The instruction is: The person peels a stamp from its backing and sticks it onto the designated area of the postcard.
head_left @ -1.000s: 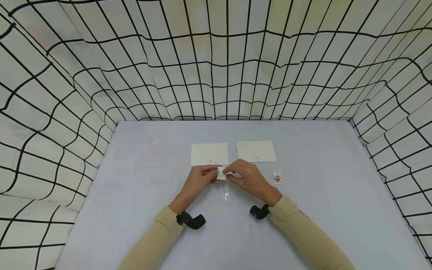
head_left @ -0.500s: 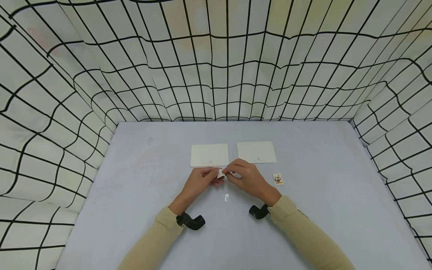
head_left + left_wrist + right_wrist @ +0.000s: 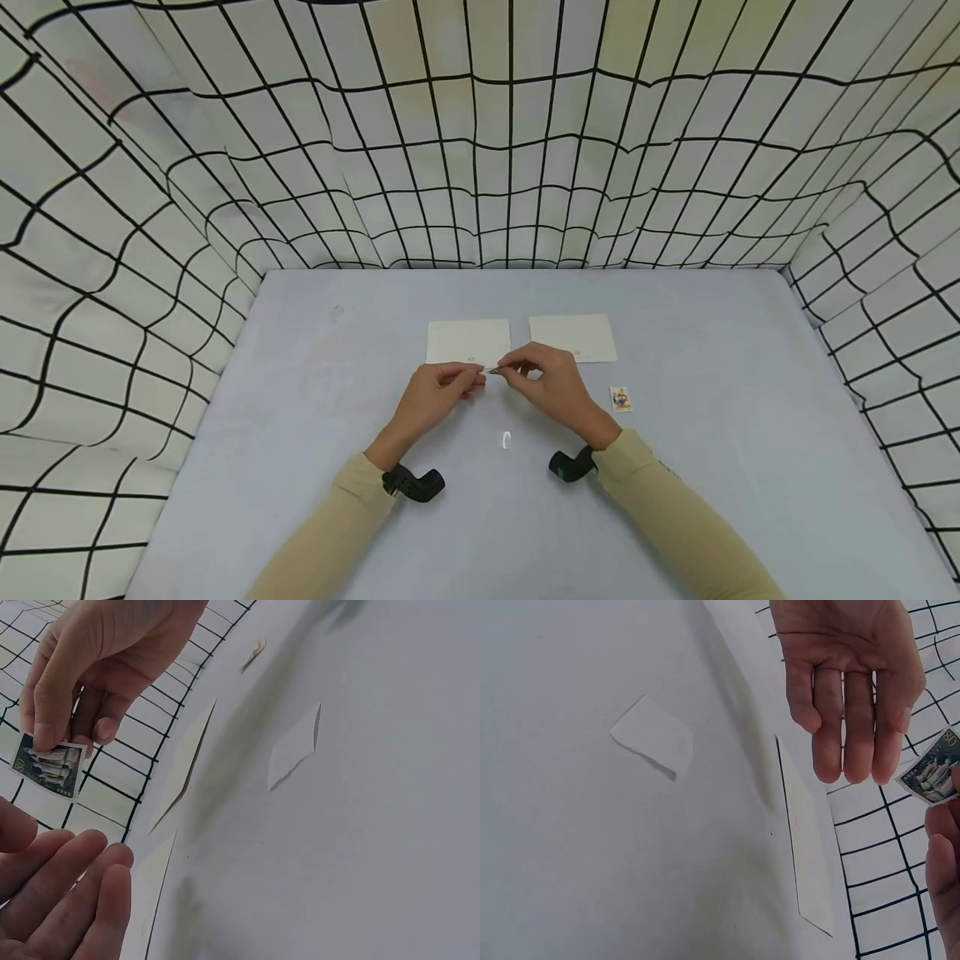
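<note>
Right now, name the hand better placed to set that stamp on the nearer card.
Probably the right hand: it already pinches the stamp above the left card. The left hand is open, holding nothing.

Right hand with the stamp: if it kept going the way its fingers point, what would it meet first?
The right hand pinches a stamp and points leftward at the left hand. It would likely meet the left hand's fingertips first; the left envelope lies just beyond. Depth is uncertain.
</note>
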Demonstrator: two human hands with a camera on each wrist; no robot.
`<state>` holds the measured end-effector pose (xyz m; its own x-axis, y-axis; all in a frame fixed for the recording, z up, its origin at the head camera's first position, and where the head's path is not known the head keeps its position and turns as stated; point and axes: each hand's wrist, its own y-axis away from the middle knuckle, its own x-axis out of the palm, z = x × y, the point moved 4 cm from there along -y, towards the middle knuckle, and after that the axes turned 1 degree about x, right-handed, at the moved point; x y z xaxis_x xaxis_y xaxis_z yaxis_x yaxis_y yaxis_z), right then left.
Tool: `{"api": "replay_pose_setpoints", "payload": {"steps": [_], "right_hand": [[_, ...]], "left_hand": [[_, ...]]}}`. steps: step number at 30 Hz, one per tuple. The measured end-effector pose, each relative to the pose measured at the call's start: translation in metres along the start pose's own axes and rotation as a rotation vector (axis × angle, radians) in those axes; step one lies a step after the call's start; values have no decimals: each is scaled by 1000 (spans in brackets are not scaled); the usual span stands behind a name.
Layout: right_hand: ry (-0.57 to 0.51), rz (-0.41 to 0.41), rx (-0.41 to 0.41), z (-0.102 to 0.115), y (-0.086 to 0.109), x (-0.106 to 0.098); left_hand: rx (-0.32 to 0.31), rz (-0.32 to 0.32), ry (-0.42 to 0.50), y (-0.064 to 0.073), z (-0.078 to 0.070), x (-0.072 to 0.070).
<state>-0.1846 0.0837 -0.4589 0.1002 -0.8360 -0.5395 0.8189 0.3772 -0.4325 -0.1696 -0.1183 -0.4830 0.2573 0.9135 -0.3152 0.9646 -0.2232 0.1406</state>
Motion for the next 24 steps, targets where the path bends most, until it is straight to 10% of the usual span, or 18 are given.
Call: {"api": "replay_pose_setpoints", "payload": {"steps": [14, 24], "right_hand": [[-101, 32, 336, -22, -17, 7], [-135, 34, 535, -43, -35, 11]], "left_hand": [[200, -124, -526, -3, -8, -24], [250, -88, -764, -11, -1, -31]]}}
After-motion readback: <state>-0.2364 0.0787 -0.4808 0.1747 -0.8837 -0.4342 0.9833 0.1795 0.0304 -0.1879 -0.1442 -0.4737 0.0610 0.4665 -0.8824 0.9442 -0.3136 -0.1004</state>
